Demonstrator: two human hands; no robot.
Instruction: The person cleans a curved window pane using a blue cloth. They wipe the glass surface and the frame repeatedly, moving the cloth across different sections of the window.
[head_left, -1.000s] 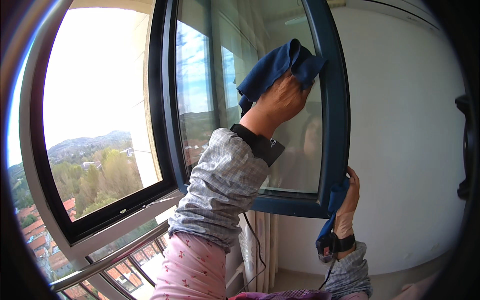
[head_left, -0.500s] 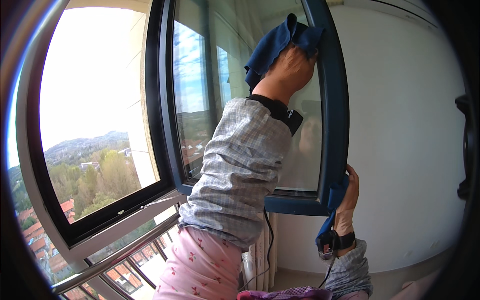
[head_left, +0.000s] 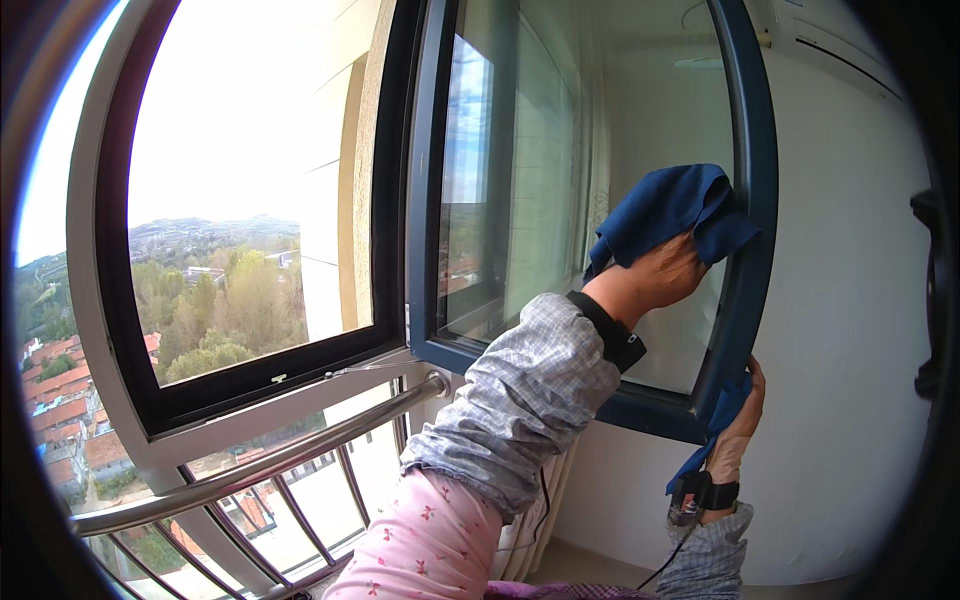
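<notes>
A dark blue cloth [head_left: 668,205] is bunched over my left hand [head_left: 662,272], whose fingers are closed in it and mostly hidden. The hand presses the cloth to the glass [head_left: 655,115] of an open window sash, close to the right side of its blue frame [head_left: 756,140]. Lower down, my right hand [head_left: 746,412] grips the sash's bottom right corner. A second blue cloth [head_left: 729,408] lies between that hand and the frame, its end hanging down by the wrist.
Left of the sash is the open window gap in a black frame [head_left: 255,395]. Below it runs a metal railing [head_left: 300,455] with bars; trees and red roofs lie far beneath. A white wall [head_left: 850,300] stands to the right, with a dark cable [head_left: 545,500] near my left arm.
My left hand has slid down the glass with its cloth, staying near the right frame. My right hand keeps its hold on the corner. The view has shifted, showing more railing.
</notes>
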